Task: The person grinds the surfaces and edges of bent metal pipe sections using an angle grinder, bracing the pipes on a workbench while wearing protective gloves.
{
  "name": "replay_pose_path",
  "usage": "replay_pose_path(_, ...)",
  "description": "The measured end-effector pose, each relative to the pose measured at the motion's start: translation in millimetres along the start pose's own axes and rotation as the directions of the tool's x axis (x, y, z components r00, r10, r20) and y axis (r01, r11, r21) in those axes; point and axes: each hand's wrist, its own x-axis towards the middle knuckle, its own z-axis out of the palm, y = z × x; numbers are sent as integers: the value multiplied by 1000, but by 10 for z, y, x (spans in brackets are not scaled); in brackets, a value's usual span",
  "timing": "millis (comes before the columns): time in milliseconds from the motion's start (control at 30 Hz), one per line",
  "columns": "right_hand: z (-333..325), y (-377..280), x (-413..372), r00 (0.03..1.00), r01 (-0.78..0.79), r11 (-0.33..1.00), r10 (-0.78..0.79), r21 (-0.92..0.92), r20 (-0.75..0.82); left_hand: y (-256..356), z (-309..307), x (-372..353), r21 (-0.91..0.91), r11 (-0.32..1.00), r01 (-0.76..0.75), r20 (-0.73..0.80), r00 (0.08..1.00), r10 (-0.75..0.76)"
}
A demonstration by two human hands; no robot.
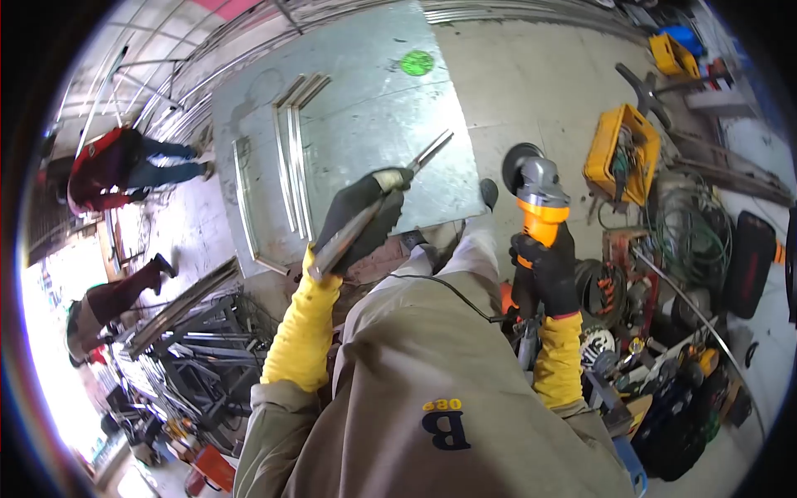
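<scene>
My left hand (pixel 355 214), in a dark glove with a yellow sleeve, is closed around a metal tube (pixel 432 150). The tube slants up over the metal sheet, its far end bright and its near part by my wrist. My right hand (pixel 548 272), also gloved, grips an orange and grey angle grinder (pixel 544 217) by its body. The grinder's dark disc (pixel 520 166) points away from me, well apart from the tube. A black cord (pixel 452 290) runs across my apron toward the right hand.
Bent metal tubes (pixel 297 170) lie on the grey metal sheet (pixel 365 100) ahead. To the right are a yellow crate (pixel 594 170), coiled hoses (pixel 689 236) and scattered tools. A metal frame pile (pixel 207 373) stands at left. Two other people (pixel 104 170) are farther left.
</scene>
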Motion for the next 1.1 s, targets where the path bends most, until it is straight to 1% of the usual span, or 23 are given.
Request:
replay_pose_path(33, 8, -11, -11, 1000, 2, 1000, -2, 22, 18, -146, 110, 27, 56, 981, -186, 4, 983, 186)
replay_pose_path(67, 20, 26, -7, 1000, -9, 1000, 9, 28, -1, -336, 217, 51, 108, 924, -366, 16, 930, 367)
replay_pose_path(133, 38, 115, 5, 998, 58, 997, -58, -60, -12, -345, 288, 63, 160, 920, -358, 101, 933, 346)
replay_pose_path(200, 24, 161, -16, 999, 31, 998, -32, -50, -28, -301, 346, 107, 316, 843, -435, 154, 901, 407)
replay_pose_path(233, 12, 177, -25, 999, 33, 995, -35, -96, -18, -264, 366, 110, 370, 826, -426, 175, 905, 389)
replay_pose_path(267, 6, 189, -28, 999, 38, 989, -40, -140, -5, -300, 394, 109, 367, 827, -427, 183, 904, 386)
replay_pose_path(367, -19, 141, -30, 998, 60, 984, -62, -169, -6, -479, 449, 70, 486, 741, -464, 162, 880, 446)
replay_pose_path(433, -34, 152, -16, 997, 67, 980, -71, -189, -12, -571, 466, -11, 614, 621, -486, 192, 856, 480)
replay_pose_path(467, -40, 163, -6, 996, 85, 979, -89, -183, -11, -693, 476, -65, 613, 622, -488, 195, 856, 479)
replay_pose_path(533, -48, 175, -1, 995, 102, 979, -104, -179, -6, -814, 499, -164, 394, 842, -370, 17, 918, 396)
replay_pose_path(600, -61, 175, 17, 997, 71, 991, -70, -110, 10, -867, 498, -235, 361, 864, -350, -24, 923, 384)
replay_pose_path(667, -64, 173, 30, 999, 45, 994, -43, -98, 22, -868, 510, -283, 138, 948, -287, -155, 939, 307)
replay_pose_path(700, -65, 168, 42, 1000, 18, 996, -16, -82, 27, -864, 542, -289, 141, 968, -207, -197, 952, 232)
replay_pose_path(733, -59, 164, 56, 999, 21, 996, -18, -90, 35, -864, 543, -274, 136, 969, -205, -208, 951, 230)
replay_pose_path(800, -32, 147, 73, 998, 53, 992, -49, -114, 37, -821, 541, -228, 145, 944, -295, -235, 917, 323)
replay_pose_path(833, -20, 121, 72, 998, 52, 991, -47, -125, 44, -764, 545, -267, -17, 994, -109, -253, 962, 101)
replay_pose_path(867, -5, 82, 70, 998, 44, 986, -36, -160, 50, -705, 536, -275, -28, 994, -106, -259, 961, 96)
replay_pose_path(933, 11, 52, 65, 998, 33, 978, -22, -207, 56, -658, 519, -277, 122, 960, -254, -111, 957, 267)
replay_pose_path(967, 13, 60, 67, 998, 27, 975, -13, -220, 65, -726, 504, -281, 254, 917, -309, -39, 944, 329)
replay_pose_path(1000, 7, 70, 59, 997, 20, 972, -3, -232, 74, -784, 511, -295, 242, 921, -306, -43, 945, 326)
replay_pose_path(1033, 0, 88, 49, 997, 16, 970, 1, -243, 73, -844, 519, -305, 322, 876, -359, 10, 926, 376)
replay_pose_path(1067, -2, 111, 36, 998, 16, 963, 1, -268, 63, -928, 515, -317, 397, 821, -411, 67, 905, 420)
replay_pose_path(1100, -3, 120, 28, 999, 16, 956, 0, -293, 53, -1135, 502, -284, 493, 680, -543, 148, 823, 549)
